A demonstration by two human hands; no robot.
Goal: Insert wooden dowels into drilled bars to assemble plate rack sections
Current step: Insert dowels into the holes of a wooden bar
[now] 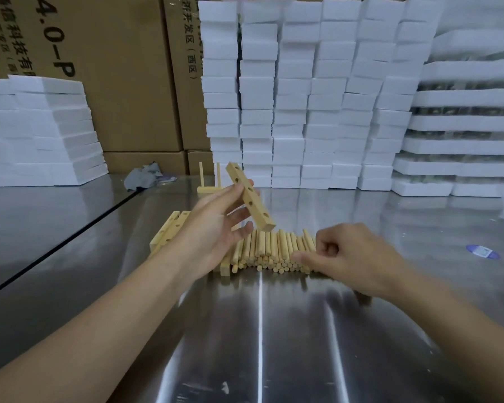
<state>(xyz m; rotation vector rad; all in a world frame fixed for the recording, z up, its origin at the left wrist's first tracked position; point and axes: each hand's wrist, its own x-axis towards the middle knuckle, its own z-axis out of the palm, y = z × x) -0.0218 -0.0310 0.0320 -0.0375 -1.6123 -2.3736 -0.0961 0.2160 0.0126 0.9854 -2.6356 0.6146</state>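
Your left grip (213,228) pinches a drilled bar (250,196) between the thumb and loosely spread fingers, holding it off the table. The bar is tilted, far end high and near end low, just above the pile of dowels (274,251), with its row of holes turned toward you. Your right grip (349,254) is curled, with the thumb tip resting on the near edge of the dowel pile. I cannot tell whether it pinches a dowel.

The dowels lie side by side in a heap on the shiny metal table (259,330), ends pointing toward you. A few spare bars (169,228) lie just left of the heap, partly hidden by your left wrist. Farther back stands a small assembled section (208,181) with upright dowels, and a grey rag (144,175) lies near it. A blue sticker (482,252) sits on the table at the right. White foam blocks (303,97) are stacked high along the back, with cardboard boxes (122,82) to the left.
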